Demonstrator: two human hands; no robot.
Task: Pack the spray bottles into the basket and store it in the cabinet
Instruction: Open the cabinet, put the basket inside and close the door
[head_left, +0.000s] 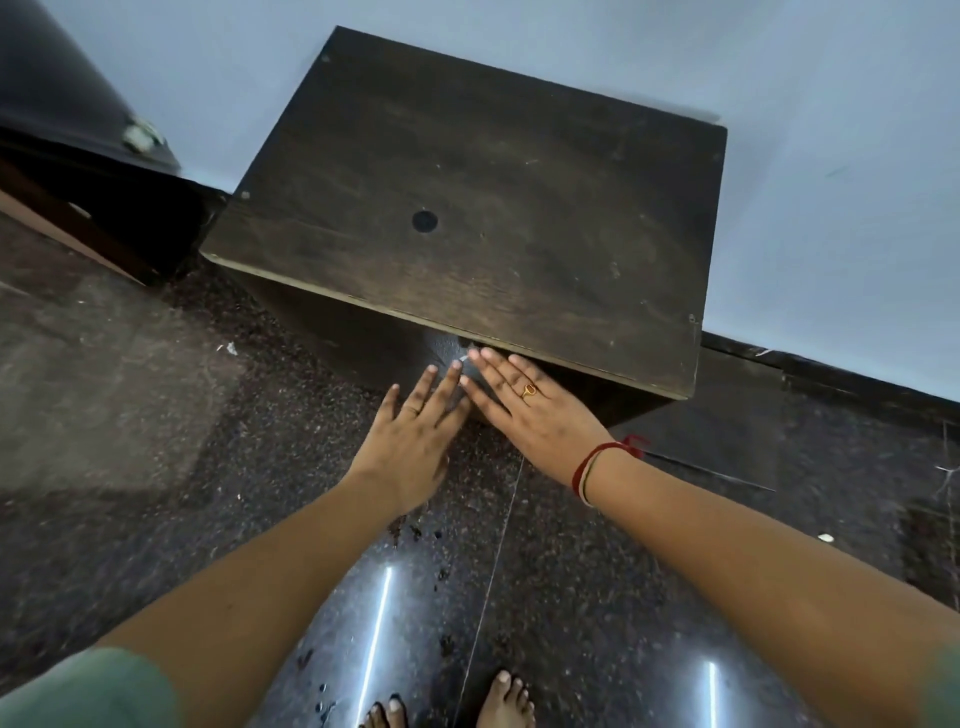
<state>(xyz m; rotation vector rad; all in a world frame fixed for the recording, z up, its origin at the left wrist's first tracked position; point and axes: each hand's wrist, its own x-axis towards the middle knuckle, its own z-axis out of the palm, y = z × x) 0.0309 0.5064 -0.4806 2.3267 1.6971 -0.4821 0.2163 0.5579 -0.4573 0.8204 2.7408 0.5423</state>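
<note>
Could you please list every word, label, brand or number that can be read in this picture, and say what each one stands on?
None: no readable text shows anywhere in this view.
The cabinet top is bare dark wood with only a round black spot, and no label or number.
The ring on the right hand bears a small shape, too small to read as a letter.
The wall and floor carry no writing.

Count on inspection: one dark wooden cabinet, with one round black cap on its top. Two hands: left hand, right hand. One gold ring and one red thread band, both on the right side. Two bare feet, left foot and right foot. Two bright light streaks on the floor.
</note>
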